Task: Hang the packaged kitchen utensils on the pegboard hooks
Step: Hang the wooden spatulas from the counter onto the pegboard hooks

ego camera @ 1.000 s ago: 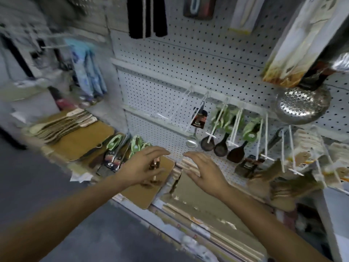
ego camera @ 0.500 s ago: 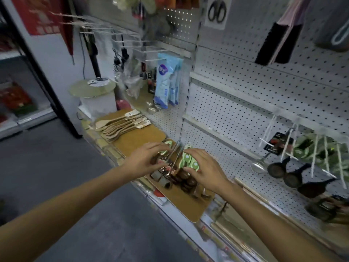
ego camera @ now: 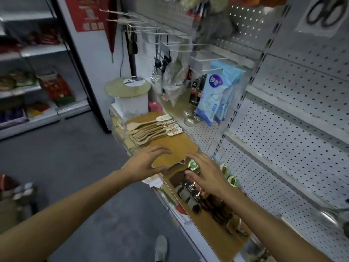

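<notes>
White perforated pegboard (ego camera: 283, 114) lines the shop wall above a low shelf (ego camera: 181, 214), where tan wooden boards (ego camera: 177, 148) carry the stock. The packaged kitchen utensils (ego camera: 190, 190) — dark handles, glinting metal parts and green-labelled card tops — lie in a loose heap on the nearer board, beneath the right hand (ego camera: 207, 176). That hand hovers with its fingers (ego camera: 190, 173) spread and relaxed, grasping nothing; the left hand (ego camera: 145, 165) is likewise released, its fingers splayed over the board's edge. Judging by this, the pick-up is just starting. It would go best by pinching one pack by its stiff card header, so the hang hole stays clear for a white wire hook (ego camera: 190, 45). A stack of pale wooden spatulas (ego camera: 151, 129) — smooth, flat and paper-tagged — lies further back.
</notes>
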A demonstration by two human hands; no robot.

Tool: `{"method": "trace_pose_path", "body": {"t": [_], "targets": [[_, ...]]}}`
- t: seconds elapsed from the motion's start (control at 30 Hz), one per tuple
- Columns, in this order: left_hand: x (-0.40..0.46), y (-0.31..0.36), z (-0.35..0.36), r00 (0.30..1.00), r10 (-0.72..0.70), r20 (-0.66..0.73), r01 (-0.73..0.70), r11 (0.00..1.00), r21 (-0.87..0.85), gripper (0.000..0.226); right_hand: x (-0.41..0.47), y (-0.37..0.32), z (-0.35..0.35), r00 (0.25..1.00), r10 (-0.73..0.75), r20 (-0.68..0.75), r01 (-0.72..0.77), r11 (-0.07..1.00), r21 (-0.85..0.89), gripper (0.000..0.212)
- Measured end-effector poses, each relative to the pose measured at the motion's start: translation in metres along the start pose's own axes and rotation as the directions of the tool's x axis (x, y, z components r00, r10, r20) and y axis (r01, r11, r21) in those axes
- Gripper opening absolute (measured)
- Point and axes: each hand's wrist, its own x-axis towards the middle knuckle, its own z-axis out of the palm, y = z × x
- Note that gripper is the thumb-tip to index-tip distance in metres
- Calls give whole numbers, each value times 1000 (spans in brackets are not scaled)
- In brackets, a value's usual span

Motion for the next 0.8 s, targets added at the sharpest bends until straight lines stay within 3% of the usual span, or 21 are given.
{"method": "trace_pose_path", "body": {"t": [0.27,0.5,0.8], "targets": [[54,-97,-6,994,-93,60,92,996,7,51,120,30,42,997,0,78,-11,990,142,52],[94,-173,-4,983,-148,108,149,989,-6,50,197,53,79,989,29,142,-51,986,156,52],[146,-317,56,941,-259,218,283,955,-87,54,309,73,170,935,269,231,-325,911,253,49]]}}
